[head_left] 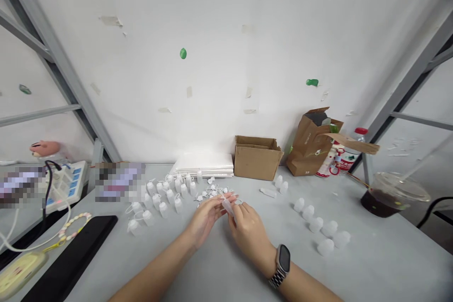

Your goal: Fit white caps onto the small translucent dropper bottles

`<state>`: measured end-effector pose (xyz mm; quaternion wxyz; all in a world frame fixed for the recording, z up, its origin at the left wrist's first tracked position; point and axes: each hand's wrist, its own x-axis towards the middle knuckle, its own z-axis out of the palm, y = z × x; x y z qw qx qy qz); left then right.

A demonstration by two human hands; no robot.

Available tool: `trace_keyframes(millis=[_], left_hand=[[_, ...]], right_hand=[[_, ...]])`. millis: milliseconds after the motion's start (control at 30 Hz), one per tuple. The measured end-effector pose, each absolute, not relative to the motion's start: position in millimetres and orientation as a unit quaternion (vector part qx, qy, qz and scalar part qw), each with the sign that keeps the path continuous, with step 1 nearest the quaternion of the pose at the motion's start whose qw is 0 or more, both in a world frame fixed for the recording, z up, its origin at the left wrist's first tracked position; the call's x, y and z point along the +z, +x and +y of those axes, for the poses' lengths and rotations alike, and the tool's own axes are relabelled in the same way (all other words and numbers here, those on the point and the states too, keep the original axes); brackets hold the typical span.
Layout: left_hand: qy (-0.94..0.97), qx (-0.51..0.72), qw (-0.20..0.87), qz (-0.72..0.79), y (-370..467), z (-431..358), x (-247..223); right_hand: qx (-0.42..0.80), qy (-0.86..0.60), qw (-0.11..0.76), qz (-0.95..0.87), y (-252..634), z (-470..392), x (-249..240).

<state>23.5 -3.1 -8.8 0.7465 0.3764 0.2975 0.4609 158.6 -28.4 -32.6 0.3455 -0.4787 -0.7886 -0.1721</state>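
Between both hands is a small translucent plastic bottle (227, 206), tilted. My right hand (247, 229) has its fingers closed round the bottle. My left hand (208, 214) reaches its thumb and fingers to the bottle's upper end; a thin loop shows near the fingertips. Just beyond the hands lies a pile of small white caps with loops (212, 192). Several small white bottles with looped caps (163, 210) stand to the left. On the right stand several translucent bottles (316, 224), and one bottle (268, 192) lies on its side.
On the grey table (226, 269), white flat packs (203, 166) and a cardboard box (257, 158) sit against the wall. A paper bag (311, 144) and a cup of dark drink (389, 196) are right. A black bar (74, 255), bracelet (74, 226) and power strip (67, 186) are left.
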Motion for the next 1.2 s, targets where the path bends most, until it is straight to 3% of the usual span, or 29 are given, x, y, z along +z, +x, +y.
trace_keyframes(millis=[133,267,767,1200], left_hand=[[0.365,0.456,0.755,0.298,24,-4,-10],[0.359,0.449,0.767,0.284,24,-5,-11],[0.346,0.427,0.803,0.229,20,0,-11],[0.284,0.404,0.842,0.218,17,4,-13]], right_hand=[[-0.177,-0.479,0.346,-0.787,158,-29,-33],[-0.100,-0.496,0.374,-0.777,160,-30,-31],[0.522,-0.489,0.476,-0.512,160,-24,-5],[0.630,-0.394,0.494,-0.451,161,-21,-4]])
